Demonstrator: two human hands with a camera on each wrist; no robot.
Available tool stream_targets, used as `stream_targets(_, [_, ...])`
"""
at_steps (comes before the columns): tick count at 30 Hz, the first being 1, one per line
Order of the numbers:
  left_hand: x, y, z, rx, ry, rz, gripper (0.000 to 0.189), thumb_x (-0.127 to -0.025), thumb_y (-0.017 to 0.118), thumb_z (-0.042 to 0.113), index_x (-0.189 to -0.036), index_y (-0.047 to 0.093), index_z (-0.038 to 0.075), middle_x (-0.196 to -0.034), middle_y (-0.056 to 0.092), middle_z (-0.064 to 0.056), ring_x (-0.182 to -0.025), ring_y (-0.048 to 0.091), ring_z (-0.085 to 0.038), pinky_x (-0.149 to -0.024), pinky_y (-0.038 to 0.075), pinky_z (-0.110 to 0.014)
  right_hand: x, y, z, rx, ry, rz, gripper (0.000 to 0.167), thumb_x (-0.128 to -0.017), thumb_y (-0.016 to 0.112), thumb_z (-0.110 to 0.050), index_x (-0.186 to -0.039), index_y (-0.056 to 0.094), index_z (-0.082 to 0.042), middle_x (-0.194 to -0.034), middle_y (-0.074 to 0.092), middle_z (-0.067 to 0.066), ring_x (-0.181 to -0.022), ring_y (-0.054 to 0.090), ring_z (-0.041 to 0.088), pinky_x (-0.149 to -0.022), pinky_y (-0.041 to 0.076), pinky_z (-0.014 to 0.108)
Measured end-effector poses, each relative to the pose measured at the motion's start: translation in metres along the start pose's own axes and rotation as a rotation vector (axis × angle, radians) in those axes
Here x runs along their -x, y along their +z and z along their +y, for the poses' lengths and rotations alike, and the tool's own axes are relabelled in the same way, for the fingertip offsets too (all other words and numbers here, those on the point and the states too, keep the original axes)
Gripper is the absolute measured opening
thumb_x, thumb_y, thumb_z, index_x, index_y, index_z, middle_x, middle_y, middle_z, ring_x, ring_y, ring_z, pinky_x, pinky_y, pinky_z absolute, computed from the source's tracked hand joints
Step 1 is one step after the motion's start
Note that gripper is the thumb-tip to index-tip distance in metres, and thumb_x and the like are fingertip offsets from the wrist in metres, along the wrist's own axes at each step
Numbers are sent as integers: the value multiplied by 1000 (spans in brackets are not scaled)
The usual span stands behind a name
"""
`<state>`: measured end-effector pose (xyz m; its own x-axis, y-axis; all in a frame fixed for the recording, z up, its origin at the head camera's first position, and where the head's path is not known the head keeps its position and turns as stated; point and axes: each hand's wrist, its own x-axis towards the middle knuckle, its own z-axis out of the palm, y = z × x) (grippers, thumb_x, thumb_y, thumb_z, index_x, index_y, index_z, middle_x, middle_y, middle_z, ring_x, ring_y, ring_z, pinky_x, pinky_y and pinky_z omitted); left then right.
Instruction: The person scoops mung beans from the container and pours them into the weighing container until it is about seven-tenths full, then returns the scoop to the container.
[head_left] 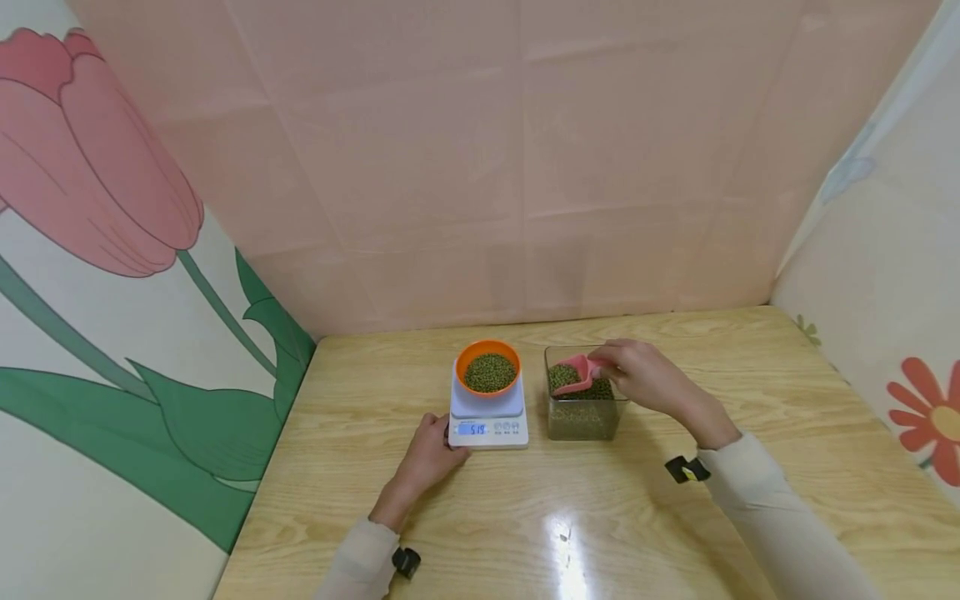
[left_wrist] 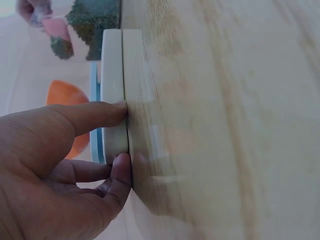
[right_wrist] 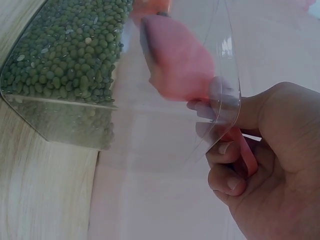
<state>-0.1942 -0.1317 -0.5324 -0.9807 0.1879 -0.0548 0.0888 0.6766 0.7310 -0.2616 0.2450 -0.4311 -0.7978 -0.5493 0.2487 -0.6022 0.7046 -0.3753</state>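
Observation:
My left hand (head_left: 435, 450) holds the front left corner of a white kitchen scale (head_left: 489, 435), its thumb against the front edge and fingers around the side. The scale's lit display (head_left: 472, 429) seems to read 519. An orange bowl (head_left: 488, 344) of mung beans (head_left: 490, 373) sits on its platform. My right hand (head_left: 643, 371) grips the handle of a pink scoop (head_left: 577, 373), fingers curled round it. The scoop is tilted over a clear container (head_left: 581, 425) partly filled with mung beans (right_wrist: 70, 55). Some beans show in the scoop (left_wrist: 61, 45) in the left wrist view.
The wooden table (head_left: 480, 517) ends at a pink cloth backdrop (head_left: 420, 208). A tulip-printed panel (head_left: 97, 333) stands on the left, and a flowered panel (head_left: 900, 350) on the right. The container stands just right of the scale, with a narrow gap between them.

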Motion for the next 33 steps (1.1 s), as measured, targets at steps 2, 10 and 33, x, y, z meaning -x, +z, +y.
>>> stream_targets(2, [0, 0, 0, 9, -3, -3, 52, -90, 83, 11, -139, 66, 0, -108, 54, -11, -96, 42, -20, -78, 43, -27, 1, 1, 1, 3, 0, 13, 21, -98, 72, -4, -118, 78, -1, -112, 78, 16, -105, 74, 38, -92, 59, 56])
stream_targets(10, [-1, 0, 1, 7, -10, -7, 54, -91, 82, 11, -141, 65, -1, -110, 53, -11, -96, 43, -19, -78, 44, -27, 3, 3, 5, -6, 20, 41, 25, -99, 73, -7, -122, 76, 1, -117, 77, 19, -110, 72, 41, -95, 57, 58])
stream_targets(33, [0, 0, 1, 22, -3, -17, 54, -93, 81, 10, -142, 64, 0, -110, 53, -11, -96, 43, -19, -77, 44, -25, 14, 10, 11, -59, 26, 149, 22, -101, 70, -4, -121, 76, 1, -103, 77, 12, -86, 69, 22, -79, 56, 46])
